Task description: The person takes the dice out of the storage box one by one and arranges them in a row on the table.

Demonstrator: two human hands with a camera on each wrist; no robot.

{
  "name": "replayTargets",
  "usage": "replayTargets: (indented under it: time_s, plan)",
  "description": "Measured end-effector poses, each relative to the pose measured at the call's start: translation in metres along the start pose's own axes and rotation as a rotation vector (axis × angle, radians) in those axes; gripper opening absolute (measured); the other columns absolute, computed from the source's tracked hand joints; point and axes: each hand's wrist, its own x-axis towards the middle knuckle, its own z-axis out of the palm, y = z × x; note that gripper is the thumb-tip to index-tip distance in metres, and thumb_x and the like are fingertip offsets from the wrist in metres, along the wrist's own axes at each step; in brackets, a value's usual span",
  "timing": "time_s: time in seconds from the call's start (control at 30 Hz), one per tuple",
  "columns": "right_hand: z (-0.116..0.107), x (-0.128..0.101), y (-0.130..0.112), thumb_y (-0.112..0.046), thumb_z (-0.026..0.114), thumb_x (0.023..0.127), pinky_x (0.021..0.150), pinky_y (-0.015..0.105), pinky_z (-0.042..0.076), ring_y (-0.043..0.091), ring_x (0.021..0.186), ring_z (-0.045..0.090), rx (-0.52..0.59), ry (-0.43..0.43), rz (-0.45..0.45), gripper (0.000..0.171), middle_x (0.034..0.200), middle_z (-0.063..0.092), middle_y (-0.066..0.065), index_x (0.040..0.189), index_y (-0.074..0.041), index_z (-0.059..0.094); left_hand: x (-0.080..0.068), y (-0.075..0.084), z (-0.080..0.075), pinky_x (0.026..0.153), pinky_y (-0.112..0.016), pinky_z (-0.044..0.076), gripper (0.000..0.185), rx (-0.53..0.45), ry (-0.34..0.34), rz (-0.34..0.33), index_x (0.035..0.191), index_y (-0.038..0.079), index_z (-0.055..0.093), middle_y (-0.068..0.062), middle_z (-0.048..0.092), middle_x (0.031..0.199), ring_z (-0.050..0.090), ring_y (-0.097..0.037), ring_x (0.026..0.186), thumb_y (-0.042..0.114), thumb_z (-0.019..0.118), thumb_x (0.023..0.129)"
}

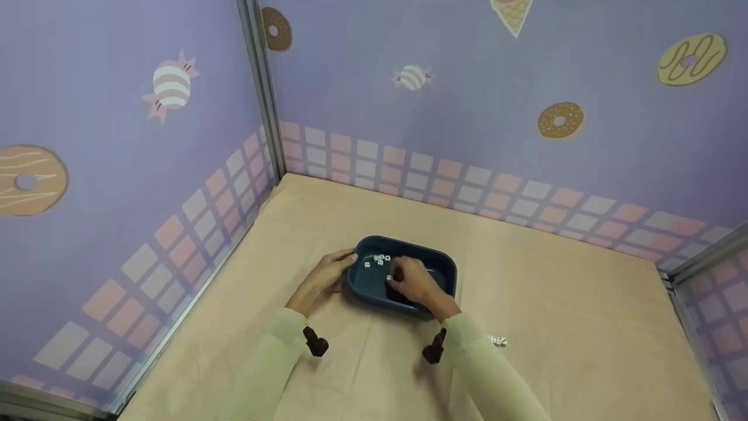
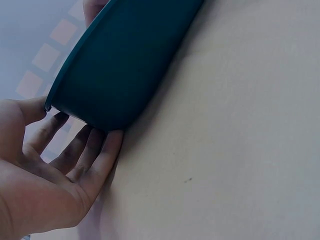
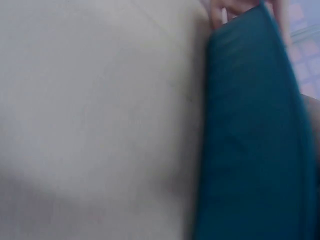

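A dark blue tray (image 1: 409, 245) sits on the beige table top, with several small white cubes (image 1: 380, 259) lying in its far left part. My left hand (image 1: 330, 269) grips the tray's left corner; in the left wrist view its fingers (image 2: 80, 155) lie under the tray (image 2: 125, 60) and the thumb sits on the rim. My right hand (image 1: 409, 279) is inside the tray, fingers curled, pinching a small white cube (image 1: 389, 278) at its tips. The right wrist view shows only the tray's outer wall (image 3: 250, 140), blurred.
A few loose white cubes (image 1: 498, 340) lie on the table top (image 1: 555, 292) to the right of my right sleeve. Purple walls with sweets printed on them enclose the table at the back (image 1: 467, 117) and left (image 1: 117, 175), with a metal post (image 1: 263, 88) in the corner.
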Motion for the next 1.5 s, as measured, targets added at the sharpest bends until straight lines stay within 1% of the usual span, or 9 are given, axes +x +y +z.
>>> replayTargets:
  time_s: [0.1,0.23,0.37,0.47,0.57,0.8,0.93,1.1,1.5]
  plan:
    - [-0.023,-0.020,0.003,-0.002,0.077,0.093,0.073,0.037,0.057,0.016,0.081,0.064,0.014,0.029,-0.016,0.011,0.092,0.068,0.005,0.100,-0.004,0.069,0.003,0.001,0.001,0.089,-0.046,0.054,0.051,0.007,-0.008,0.009,0.157,0.019,0.055,-0.014,0.055,0.156,0.058,-0.030,0.129,0.037,0.060,0.109]
    - [-0.057,-0.056,0.013,0.002,0.077,0.091,0.073,0.035,0.058,0.016,0.082,0.066,0.013,0.117,-0.080,0.014,0.094,0.070,0.005,0.104,-0.001,0.070,0.006,0.001,0.001,0.085,-0.045,0.052,0.051,0.038,0.004,0.006,0.155,0.019,0.057,-0.012,0.057,0.154,0.058,-0.028,0.123,0.040,0.061,0.108]
    - [-0.090,-0.103,0.033,0.005,0.078,0.091,0.072,0.034,0.058,0.016,0.081,0.067,0.012,0.223,-0.103,0.016,0.095,0.070,0.004,0.104,-0.001,0.073,0.006,0.000,0.000,0.093,-0.053,0.055,0.051,0.038,0.003,0.002,0.156,0.018,0.056,-0.013,0.053,0.158,0.054,-0.031,0.132,0.039,0.060,0.109]
    - [-0.109,-0.139,0.052,0.005,0.079,0.091,0.072,0.033,0.059,0.016,0.081,0.067,0.000,0.259,-0.047,0.015,0.094,0.069,0.002,0.103,-0.003,0.074,0.006,-0.002,0.000,0.098,-0.058,0.054,0.051,0.020,0.006,0.002,0.156,0.017,0.055,-0.014,0.050,0.160,0.052,-0.034,0.139,0.037,0.060,0.109]
    - [-0.120,-0.173,0.074,0.004,0.079,0.092,0.074,0.034,0.058,0.017,0.083,0.067,-0.021,0.245,0.047,0.014,0.094,0.069,0.002,0.103,-0.004,0.075,0.005,-0.003,-0.001,0.098,-0.060,0.054,0.052,0.004,0.014,0.004,0.156,0.016,0.055,-0.015,0.049,0.161,0.051,-0.037,0.141,0.037,0.060,0.109]
    - [-0.115,-0.230,0.112,0.007,0.078,0.091,0.075,0.031,0.057,0.014,0.084,0.065,-0.055,0.152,0.214,0.016,0.094,0.069,0.001,0.102,-0.004,0.075,0.003,-0.002,-0.002,0.097,-0.056,0.055,0.054,-0.002,0.005,-0.010,0.158,0.016,0.053,-0.015,0.048,0.162,0.052,-0.037,0.140,0.038,0.060,0.109]
    - [-0.102,-0.243,0.120,0.004,0.080,0.091,0.076,0.028,0.055,0.011,0.084,0.062,-0.035,0.126,0.263,0.017,0.093,0.066,-0.002,0.101,-0.009,0.076,0.003,0.001,0.000,0.098,-0.056,0.054,0.054,-0.007,0.000,-0.018,0.158,0.016,0.053,-0.016,0.046,0.163,0.051,-0.038,0.141,0.038,0.060,0.110]
    - [-0.093,-0.244,0.117,0.003,0.081,0.091,0.080,0.028,0.055,0.012,0.087,0.061,-0.009,0.122,0.339,0.019,0.095,0.065,-0.003,0.102,-0.013,0.077,0.005,-0.001,0.003,0.099,-0.057,0.054,0.054,-0.022,-0.020,-0.012,0.159,0.015,0.050,-0.017,0.045,0.163,0.048,-0.040,0.144,0.037,0.059,0.110]
    - [-0.084,-0.241,0.118,0.002,0.084,0.089,0.076,0.026,0.054,0.013,0.087,0.061,0.031,0.142,0.295,0.024,0.098,0.063,-0.002,0.107,-0.011,0.076,0.006,-0.002,0.002,0.098,-0.058,0.053,0.052,-0.014,0.005,-0.019,0.157,0.017,0.054,-0.015,0.048,0.162,0.050,-0.036,0.141,0.037,0.060,0.110]
